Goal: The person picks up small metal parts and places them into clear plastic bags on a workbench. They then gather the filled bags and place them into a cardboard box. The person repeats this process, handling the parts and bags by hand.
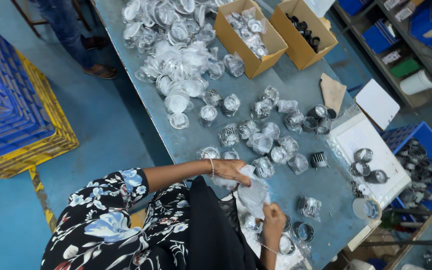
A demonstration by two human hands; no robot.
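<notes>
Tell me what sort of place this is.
Likely a small factory packing bench: the left hand and right hand hold a clear plastic bag, bagged metal parts cover the table, beside cardboard boxes.

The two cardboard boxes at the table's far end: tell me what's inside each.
The nearer cardboard box holds clear-bagged shiny parts; the farther box holds black rings. Lower layers are covered.

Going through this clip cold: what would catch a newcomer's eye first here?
Probably the heap of clear plastic-wrapped round parts piled at the far end of the grey-blue table, beside two open cardboard boxes. Nearer, the left hand and right hand both grip a crumpled clear plastic bag. Stacked blue and yellow crates stand on the floor.
</notes>
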